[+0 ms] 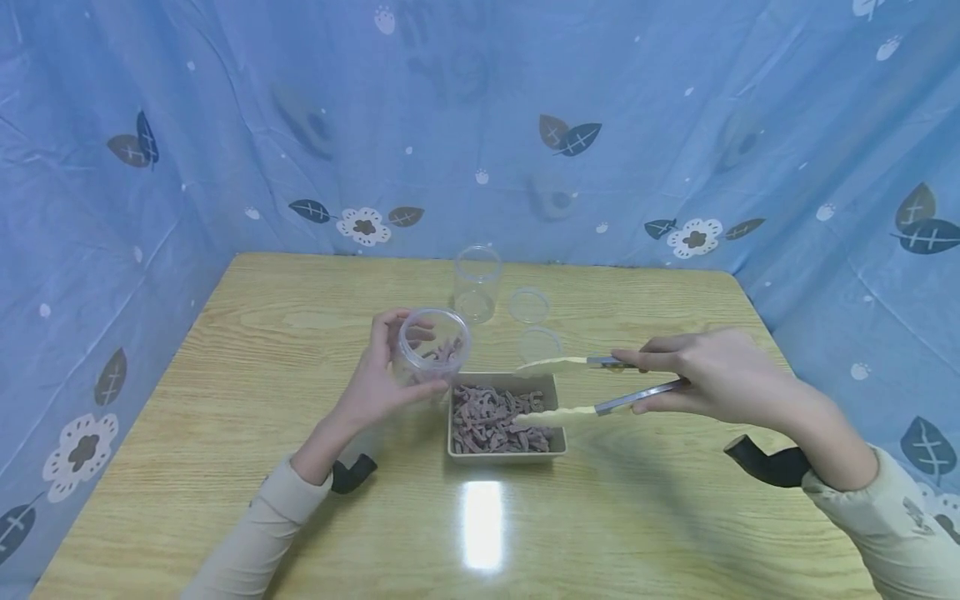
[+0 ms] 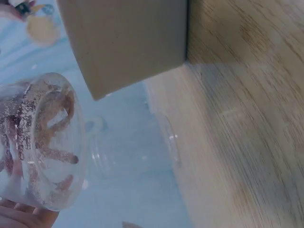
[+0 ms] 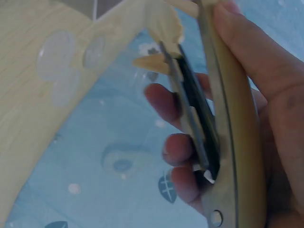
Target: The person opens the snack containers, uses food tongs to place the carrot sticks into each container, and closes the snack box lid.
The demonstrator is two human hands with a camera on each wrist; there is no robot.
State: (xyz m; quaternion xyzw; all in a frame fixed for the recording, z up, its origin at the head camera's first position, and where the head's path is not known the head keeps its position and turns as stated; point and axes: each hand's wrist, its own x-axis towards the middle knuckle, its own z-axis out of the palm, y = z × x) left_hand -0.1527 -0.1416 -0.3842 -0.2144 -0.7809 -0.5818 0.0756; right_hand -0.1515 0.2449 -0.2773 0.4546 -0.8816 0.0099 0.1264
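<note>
Beige box point(image 1: 507, 457): set on the wooden bench point(image 1: 300, 350), purplish strips point(image 1: 487, 417) heaped inside.
Clear jar point(image 1: 433, 365): held at the box's left, near its back corner; a few similar strips contained.
Left hand point(image 1: 378, 375): curled round the clear jar.
Right hand point(image 1: 708, 371): tongs point(image 1: 637, 397) gripped, to the right of the box.
Tong arms: spread apart, one tip held over the strips; whether they are touched cannot quite be told.
Second jar point(image 1: 477, 283): stood behind the box.
Two clear discs point(image 1: 529, 306): laid behind the box.
</note>
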